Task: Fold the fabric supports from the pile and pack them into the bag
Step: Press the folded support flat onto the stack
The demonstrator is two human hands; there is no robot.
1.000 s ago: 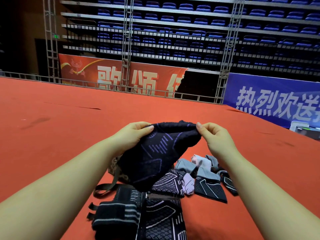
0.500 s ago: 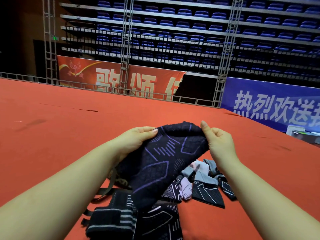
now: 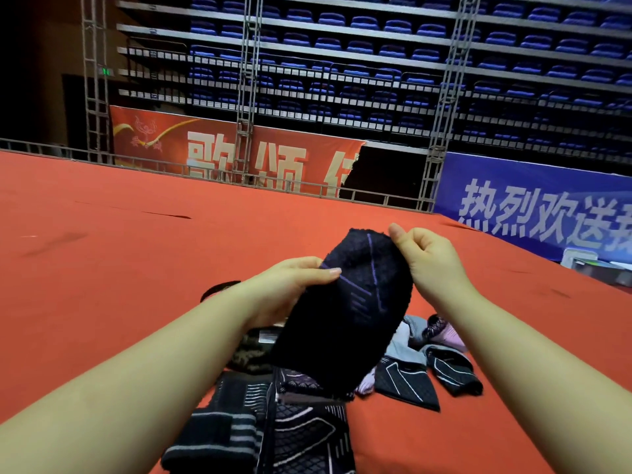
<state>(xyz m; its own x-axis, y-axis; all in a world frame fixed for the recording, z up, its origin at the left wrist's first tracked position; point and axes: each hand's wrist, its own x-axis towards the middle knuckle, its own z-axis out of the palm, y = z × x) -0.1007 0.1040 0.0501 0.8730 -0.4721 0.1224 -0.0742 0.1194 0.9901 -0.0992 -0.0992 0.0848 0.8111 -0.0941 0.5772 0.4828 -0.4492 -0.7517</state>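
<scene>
Red carpet [image 3: 102, 268] (blue seats [image 3: 393, 29] behind)

Two bare forearms reach in from the bottom corners, with no sleeve, watch, band or ring showing anywhere along them. The left hand [image 3: 290, 285] and the right hand [image 3: 427, 261] are ungloved, with short, plain nails (visible on both thumbs). Nothing worn shows up to the picture's lower edge.

An indoor sports arena: rows of blue seats [image 3: 393, 49] at 12 o'clock, banners [image 3: 533, 206] below, red carpet [image 3: 102, 268].
</scene>
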